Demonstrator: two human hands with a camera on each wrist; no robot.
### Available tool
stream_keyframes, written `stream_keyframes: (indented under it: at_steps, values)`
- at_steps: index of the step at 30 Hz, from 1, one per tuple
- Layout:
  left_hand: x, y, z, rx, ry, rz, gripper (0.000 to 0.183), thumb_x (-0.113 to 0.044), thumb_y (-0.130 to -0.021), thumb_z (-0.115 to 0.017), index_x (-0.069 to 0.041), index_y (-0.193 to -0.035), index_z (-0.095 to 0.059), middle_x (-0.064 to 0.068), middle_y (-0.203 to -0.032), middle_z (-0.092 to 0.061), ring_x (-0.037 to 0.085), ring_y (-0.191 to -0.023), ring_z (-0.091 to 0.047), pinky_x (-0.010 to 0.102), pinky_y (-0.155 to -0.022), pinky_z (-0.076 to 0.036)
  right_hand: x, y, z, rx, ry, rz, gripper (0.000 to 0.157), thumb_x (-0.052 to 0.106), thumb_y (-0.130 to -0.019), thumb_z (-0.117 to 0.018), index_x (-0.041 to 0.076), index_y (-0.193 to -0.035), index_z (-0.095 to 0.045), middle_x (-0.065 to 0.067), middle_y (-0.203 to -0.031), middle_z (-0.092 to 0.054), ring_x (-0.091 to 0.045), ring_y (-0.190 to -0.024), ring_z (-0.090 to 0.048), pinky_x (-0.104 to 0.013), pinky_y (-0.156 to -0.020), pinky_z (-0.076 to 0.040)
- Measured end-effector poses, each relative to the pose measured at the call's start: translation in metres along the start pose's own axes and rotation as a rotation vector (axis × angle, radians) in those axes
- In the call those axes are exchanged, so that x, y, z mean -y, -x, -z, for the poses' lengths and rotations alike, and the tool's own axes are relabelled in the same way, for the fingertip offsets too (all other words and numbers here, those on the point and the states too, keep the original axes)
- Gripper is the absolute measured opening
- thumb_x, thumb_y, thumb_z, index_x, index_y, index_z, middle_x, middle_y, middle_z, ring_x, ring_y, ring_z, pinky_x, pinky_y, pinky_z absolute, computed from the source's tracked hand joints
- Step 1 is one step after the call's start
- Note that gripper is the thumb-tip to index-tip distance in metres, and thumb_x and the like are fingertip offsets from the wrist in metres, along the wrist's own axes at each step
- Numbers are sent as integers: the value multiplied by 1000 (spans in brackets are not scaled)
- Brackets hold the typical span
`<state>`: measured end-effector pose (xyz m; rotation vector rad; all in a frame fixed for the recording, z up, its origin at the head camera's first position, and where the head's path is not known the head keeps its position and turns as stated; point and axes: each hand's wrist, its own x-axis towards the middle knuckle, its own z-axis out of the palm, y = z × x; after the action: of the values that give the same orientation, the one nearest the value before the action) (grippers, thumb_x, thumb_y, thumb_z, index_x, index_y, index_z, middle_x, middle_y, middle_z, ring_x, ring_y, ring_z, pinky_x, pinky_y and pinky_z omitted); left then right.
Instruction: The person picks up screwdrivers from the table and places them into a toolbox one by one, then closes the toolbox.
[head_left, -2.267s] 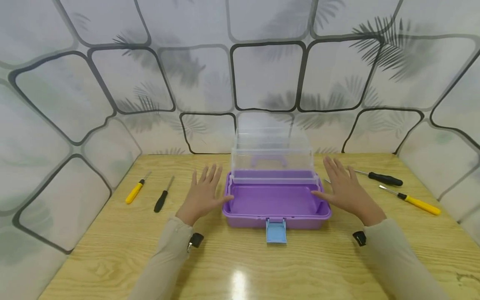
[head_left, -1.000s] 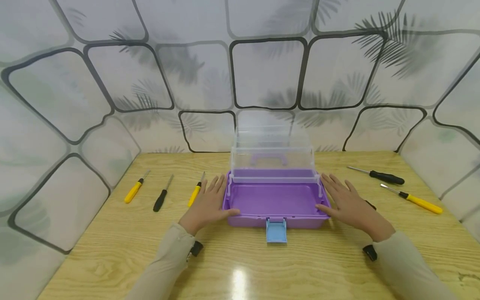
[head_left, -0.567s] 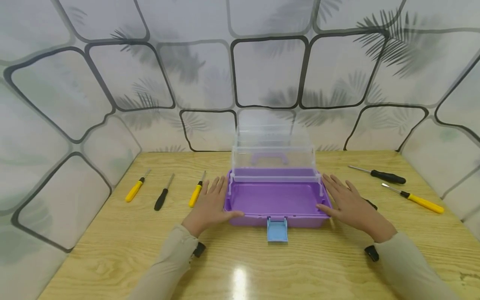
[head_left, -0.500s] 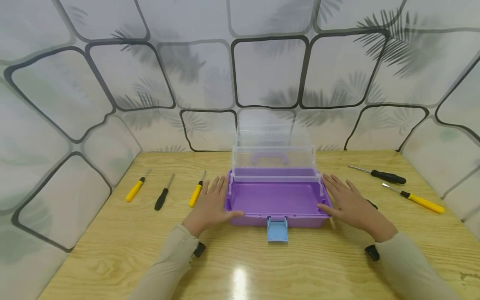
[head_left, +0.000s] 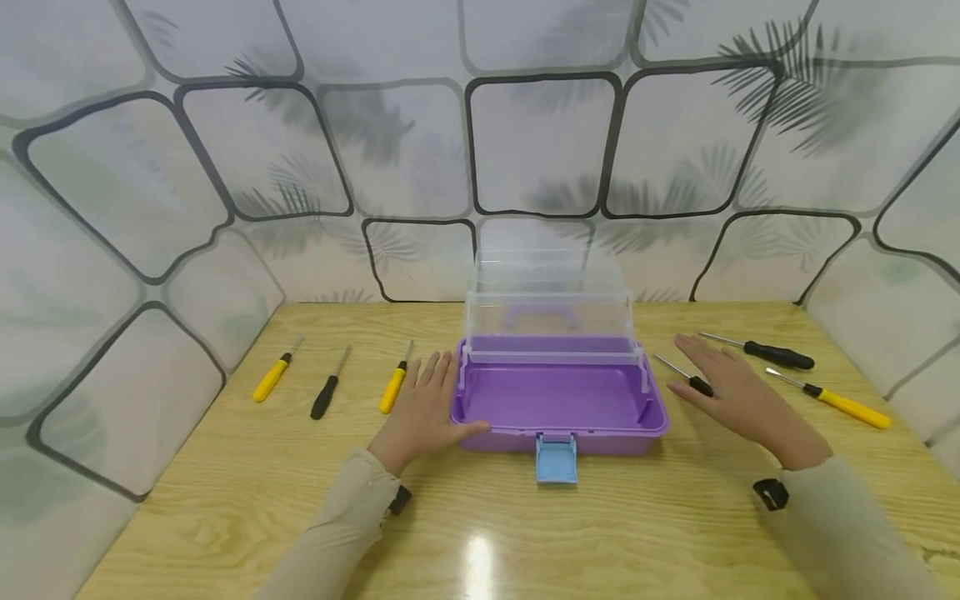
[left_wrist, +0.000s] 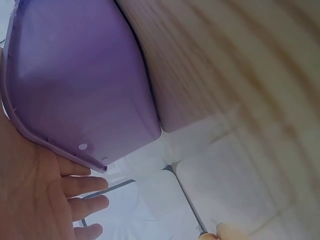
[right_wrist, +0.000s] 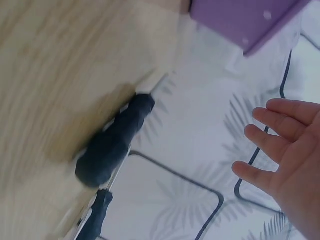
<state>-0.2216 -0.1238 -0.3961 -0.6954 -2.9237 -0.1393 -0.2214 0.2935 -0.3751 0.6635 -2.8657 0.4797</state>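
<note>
A purple toolbox (head_left: 555,398) stands on the table, its clear lid (head_left: 551,283) raised at the back and its blue latch (head_left: 557,460) hanging at the front. My left hand (head_left: 420,417) rests against the box's left side with straight fingers, the thumb over the front rim. In the left wrist view its fingers lie along the purple rim (left_wrist: 47,145). My right hand (head_left: 742,404) hovers just right of the box, fingers extended and holding nothing. Under it lies a black-handled screwdriver (head_left: 699,385), its handle partly hidden in the head view; the right wrist view shows this screwdriver (right_wrist: 115,142) whole.
Left of the box lie a yellow screwdriver (head_left: 272,379), a black screwdriver (head_left: 325,396) and another yellow screwdriver (head_left: 392,388) close to my left hand. To the far right are a black screwdriver (head_left: 778,355) and a yellow screwdriver (head_left: 846,406). A patterned cloth (head_left: 540,150) walls the table's back and sides.
Both hands came down to the box's sides. My right hand has since left the box and moved right, uncovering part of the black screwdriver. The left hand stays at the box.
</note>
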Motion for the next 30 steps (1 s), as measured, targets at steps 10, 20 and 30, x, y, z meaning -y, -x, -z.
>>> stream_keyframes:
  at_steps: [10,20,30]
  values:
    - [2,0,-5,-133,-63,-75,110,-73,-75,-53,7,-145,-26,20,-133,-49,33,-120,-47,46,-106,-36,-22,10,18,-50,-32,-48,65,32,-95,-54,1,-146,-29,-33,-142,-36,-54,-125,-36,-67,-99,-27]
    - [0,1,-2,-79,-73,-57,108,-72,-76,-53,8,-144,-27,21,-129,-53,33,-118,-50,46,-104,-39,-51,19,32,-33,-83,-176,66,33,-94,-55,-1,-145,-29,-35,-140,-36,-57,-121,-36,-66,-91,-32]
    - [-1,0,-2,-42,-62,-23,111,-74,-75,-51,6,-146,-22,20,-122,-57,31,-110,-55,45,-95,-45,-72,21,27,-85,-128,-210,59,30,-89,-64,-5,-132,-47,-31,-128,-52,-26,-113,-53,-58,-86,-38]
